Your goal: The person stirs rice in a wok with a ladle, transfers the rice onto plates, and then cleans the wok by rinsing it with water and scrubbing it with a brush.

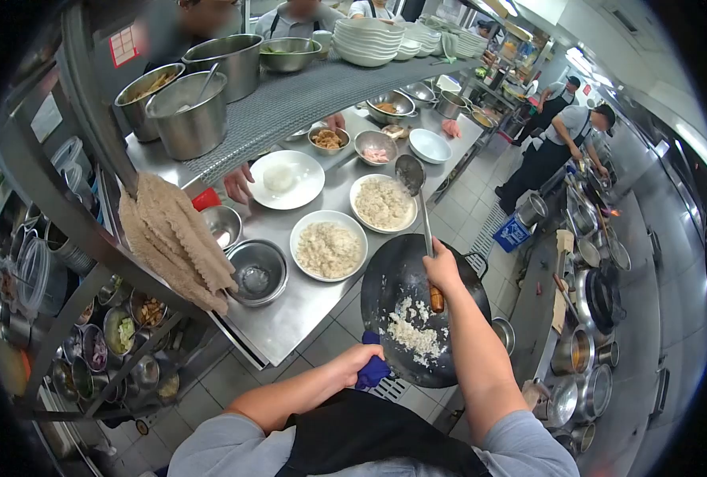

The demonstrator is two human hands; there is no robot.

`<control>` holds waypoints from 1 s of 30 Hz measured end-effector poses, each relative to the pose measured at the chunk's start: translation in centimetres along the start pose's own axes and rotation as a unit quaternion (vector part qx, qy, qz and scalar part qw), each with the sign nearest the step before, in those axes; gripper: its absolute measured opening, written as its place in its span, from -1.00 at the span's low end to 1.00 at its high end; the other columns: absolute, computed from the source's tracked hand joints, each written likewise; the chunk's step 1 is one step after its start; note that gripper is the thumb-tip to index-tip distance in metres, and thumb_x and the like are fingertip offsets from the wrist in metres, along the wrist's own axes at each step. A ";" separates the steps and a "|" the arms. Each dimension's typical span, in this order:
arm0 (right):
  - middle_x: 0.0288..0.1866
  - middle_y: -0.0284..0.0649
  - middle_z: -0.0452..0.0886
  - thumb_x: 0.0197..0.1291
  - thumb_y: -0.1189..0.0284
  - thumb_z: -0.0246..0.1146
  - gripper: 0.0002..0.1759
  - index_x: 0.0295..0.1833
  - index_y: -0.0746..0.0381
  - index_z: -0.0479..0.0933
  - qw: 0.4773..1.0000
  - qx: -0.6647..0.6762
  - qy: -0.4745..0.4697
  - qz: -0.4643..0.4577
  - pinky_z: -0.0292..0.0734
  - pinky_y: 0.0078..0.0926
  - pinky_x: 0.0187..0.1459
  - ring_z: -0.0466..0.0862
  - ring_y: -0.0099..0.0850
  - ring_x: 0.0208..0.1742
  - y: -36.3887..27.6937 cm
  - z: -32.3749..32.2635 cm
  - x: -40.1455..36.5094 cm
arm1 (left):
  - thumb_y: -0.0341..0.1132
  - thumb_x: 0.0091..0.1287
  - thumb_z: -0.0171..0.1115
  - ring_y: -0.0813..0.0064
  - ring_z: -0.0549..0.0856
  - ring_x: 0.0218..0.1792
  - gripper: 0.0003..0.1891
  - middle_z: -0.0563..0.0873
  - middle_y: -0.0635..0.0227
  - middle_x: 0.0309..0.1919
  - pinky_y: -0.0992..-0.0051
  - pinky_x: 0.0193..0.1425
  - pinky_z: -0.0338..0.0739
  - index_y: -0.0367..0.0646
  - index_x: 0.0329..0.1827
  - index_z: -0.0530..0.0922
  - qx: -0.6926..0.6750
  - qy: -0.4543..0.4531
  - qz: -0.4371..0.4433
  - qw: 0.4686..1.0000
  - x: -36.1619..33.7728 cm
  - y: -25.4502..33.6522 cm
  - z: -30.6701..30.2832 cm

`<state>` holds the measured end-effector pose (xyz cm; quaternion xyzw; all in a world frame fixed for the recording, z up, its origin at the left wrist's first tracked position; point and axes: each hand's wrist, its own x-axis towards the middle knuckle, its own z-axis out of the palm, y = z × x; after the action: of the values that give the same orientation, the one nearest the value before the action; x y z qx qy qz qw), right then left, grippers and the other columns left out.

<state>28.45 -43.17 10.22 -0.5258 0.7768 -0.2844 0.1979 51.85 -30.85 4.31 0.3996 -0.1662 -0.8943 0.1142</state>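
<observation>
My left hand (pixel 349 366) is closed around a purple cloth (pixel 374 372) at the near edge of a black wok (pixel 381 290); the wok's rim or handle under the cloth is hidden. Loose white rice (pixel 414 334) lies in the wok's lower part. My right hand (pixel 443 270) grips a ladle (pixel 426 215) near its wooden handle end, above the wok. The ladle's bowl reaches over the counter, beside a plate (pixel 357 211) heaped with fried rice (pixel 383 203). A second plate (pixel 295 256) of fried rice (pixel 328 245) stands nearer.
Metal bowls (pixel 258 272) and a white plate (pixel 310 179) with a mound of white rice share the steel counter (pixel 278 330). Another person's hand (pixel 238 183) rests nearby. A shelf (pixel 250 119) carries pots and stacked bowls. Stoves with pans (pixel 580 350) line the right; co-workers (pixel 564 135) stand beyond.
</observation>
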 end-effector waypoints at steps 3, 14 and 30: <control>-0.52 -0.22 0.52 0.04 0.55 0.09 -0.28 0.42 0.31 0.21 0.976 0.175 -0.104 0.076 0.43 -0.47 -0.68 0.48 -0.44 -0.70 -1.2 -1.9 -0.7 | -0.37 0.05 0.18 0.49 0.60 -0.60 -0.87 0.59 0.37 -0.55 0.51 -0.53 0.53 -0.20 -0.36 0.55 0.019 0.010 0.021 1.000 -0.6 0.6 0.5; -0.61 -0.37 0.31 0.26 0.51 0.01 -0.63 0.17 0.08 0.19 0.729 0.624 -0.171 0.225 0.16 -0.51 -0.73 0.27 -0.51 -0.78 1.6 -7.8 -1.2 | -0.36 0.09 0.16 0.40 0.61 -0.61 -0.88 0.62 0.25 -0.52 0.41 -0.58 0.54 -0.23 -0.38 0.52 -0.016 -0.031 0.031 0.999 -0.5 1.0 1.6; -0.18 0.25 0.60 0.06 0.38 0.17 -0.22 0.47 0.05 0.16 0.978 -0.093 -0.067 0.173 0.50 -0.11 0.02 0.61 0.13 -0.08 6.2 -10.7 -28.2 | -0.39 0.06 0.14 0.39 0.64 -0.55 -0.81 0.65 0.26 -0.47 0.45 -0.51 0.54 -0.31 -0.30 0.55 0.048 -0.019 0.131 0.990 3.1 1.4 7.1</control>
<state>28.00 -12.74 14.55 -0.4174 0.8641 -0.1366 0.2459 44.57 -31.73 7.18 0.3627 -0.2623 -0.8697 0.2082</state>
